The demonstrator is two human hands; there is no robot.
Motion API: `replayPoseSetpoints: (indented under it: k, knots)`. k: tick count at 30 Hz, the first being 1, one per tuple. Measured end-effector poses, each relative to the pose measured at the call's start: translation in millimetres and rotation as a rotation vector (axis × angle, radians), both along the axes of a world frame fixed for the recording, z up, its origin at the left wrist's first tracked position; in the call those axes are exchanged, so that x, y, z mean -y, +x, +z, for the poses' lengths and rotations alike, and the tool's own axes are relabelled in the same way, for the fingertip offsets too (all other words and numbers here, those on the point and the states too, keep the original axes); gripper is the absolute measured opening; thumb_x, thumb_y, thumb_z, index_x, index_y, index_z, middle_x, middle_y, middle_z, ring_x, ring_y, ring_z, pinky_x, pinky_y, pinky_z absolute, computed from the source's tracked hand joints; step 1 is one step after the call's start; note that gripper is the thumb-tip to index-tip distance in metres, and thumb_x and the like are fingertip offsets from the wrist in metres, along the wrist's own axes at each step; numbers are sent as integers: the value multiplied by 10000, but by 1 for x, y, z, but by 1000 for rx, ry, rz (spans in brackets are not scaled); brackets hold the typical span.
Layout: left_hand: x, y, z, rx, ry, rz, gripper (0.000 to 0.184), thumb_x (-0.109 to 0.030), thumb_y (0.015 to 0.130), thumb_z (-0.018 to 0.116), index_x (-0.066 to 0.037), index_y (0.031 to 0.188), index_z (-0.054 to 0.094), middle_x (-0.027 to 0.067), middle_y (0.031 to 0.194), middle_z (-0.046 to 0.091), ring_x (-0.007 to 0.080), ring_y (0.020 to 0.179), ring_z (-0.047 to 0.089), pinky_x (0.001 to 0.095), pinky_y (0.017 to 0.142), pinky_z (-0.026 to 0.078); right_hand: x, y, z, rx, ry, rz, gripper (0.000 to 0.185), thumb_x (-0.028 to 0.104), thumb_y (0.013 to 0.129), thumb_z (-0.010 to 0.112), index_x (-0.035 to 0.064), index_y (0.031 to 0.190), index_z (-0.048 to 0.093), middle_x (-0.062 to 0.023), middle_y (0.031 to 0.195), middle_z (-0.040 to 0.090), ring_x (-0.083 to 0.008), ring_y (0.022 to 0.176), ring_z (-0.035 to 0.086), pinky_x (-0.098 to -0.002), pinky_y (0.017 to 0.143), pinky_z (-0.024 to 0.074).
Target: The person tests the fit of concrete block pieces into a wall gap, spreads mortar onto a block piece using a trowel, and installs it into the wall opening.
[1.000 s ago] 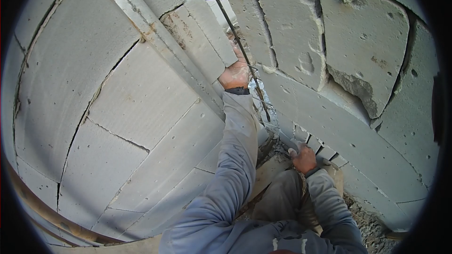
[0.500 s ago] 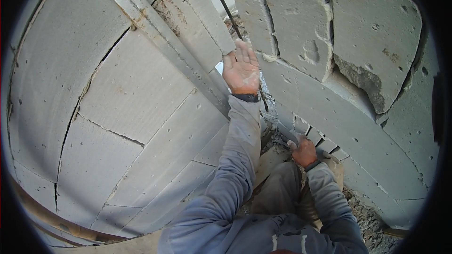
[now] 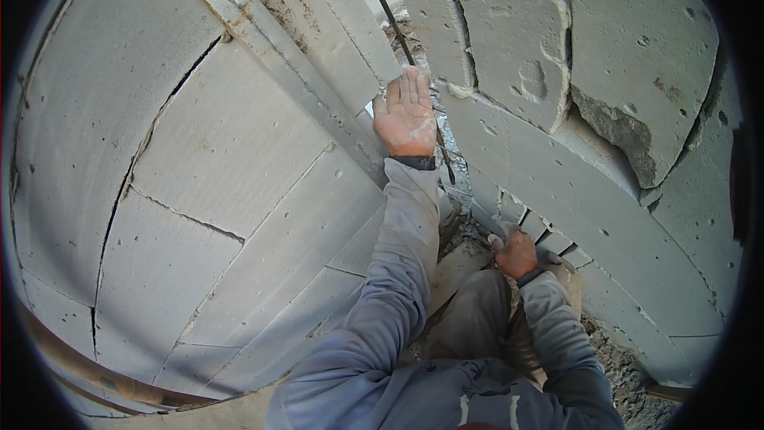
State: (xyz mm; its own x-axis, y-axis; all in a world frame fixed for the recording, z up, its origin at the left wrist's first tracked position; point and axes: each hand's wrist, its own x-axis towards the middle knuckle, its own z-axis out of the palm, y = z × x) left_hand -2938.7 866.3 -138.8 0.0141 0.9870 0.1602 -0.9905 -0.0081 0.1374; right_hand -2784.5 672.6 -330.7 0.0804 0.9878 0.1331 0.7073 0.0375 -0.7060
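My left hand [image 3: 407, 121] is raised in the gap between two walls, palm showing and dusty, fingers straight and nearly side by side. It holds nothing. Its fingertips are close to the lower corner of a pale block [image 3: 354, 24], and a dark rebar [image 3: 390, 12] runs behind it. Lower down, my right hand [image 3: 516, 253] is closed beside the foot of the right wall, its fingers curled round something grey that I cannot make out. Grey mortar rubble [image 3: 468, 235] lies in the narrow gap near it.
Large pale blocks form the left wall [image 3: 239, 135], crossed by a long metal profile [image 3: 278, 64]. On the right stands another block wall [image 3: 557, 191] with open joints and a broken block corner [image 3: 613, 131]. Rough soil [image 3: 629, 374] lies at the lower right.
The view has shifted slightly. My left hand has tilted a little, its thumb now standing farther from the fingers. My right hand stays at nearly the same spot.
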Motion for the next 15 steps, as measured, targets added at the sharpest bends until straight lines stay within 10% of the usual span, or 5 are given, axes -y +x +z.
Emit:
replayPoseSetpoints:
  k: [15]
  knots:
    - [-19, -2, 5, 116, 87, -90, 400, -299, 928, 428, 19, 1162, 492, 169, 1171, 570, 269, 1094, 564, 429, 916, 470, 1, 0, 5, 1, -33, 18, 419, 256, 828, 601, -2, 1155, 554, -245, 1055, 592, -417, 947, 578, -463, 829, 457]
